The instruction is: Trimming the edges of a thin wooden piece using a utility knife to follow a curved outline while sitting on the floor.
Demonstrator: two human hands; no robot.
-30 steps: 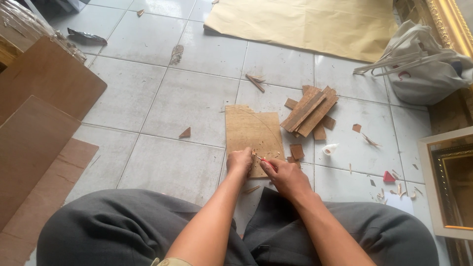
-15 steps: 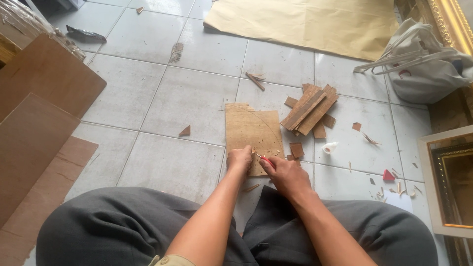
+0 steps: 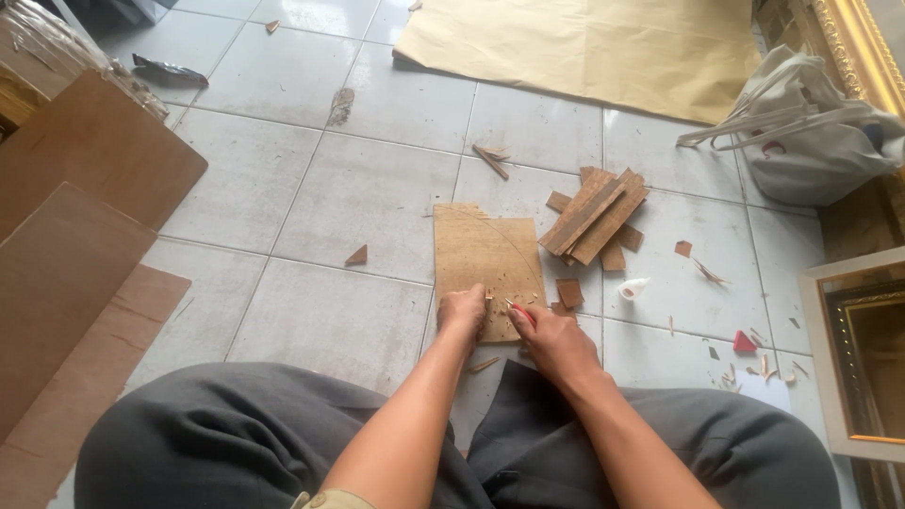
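Trousers of grey cloth fill the near edge, knees spread on a pale tiled floor. Just beyond them, the left hand presses, fingers curled, on the near edge of a flat, rough brown board with a curved line across it. The right hand grips a small red-handled tool against that edge. Farther right lies a pile of wood strips; beyond, tan paper sheet.
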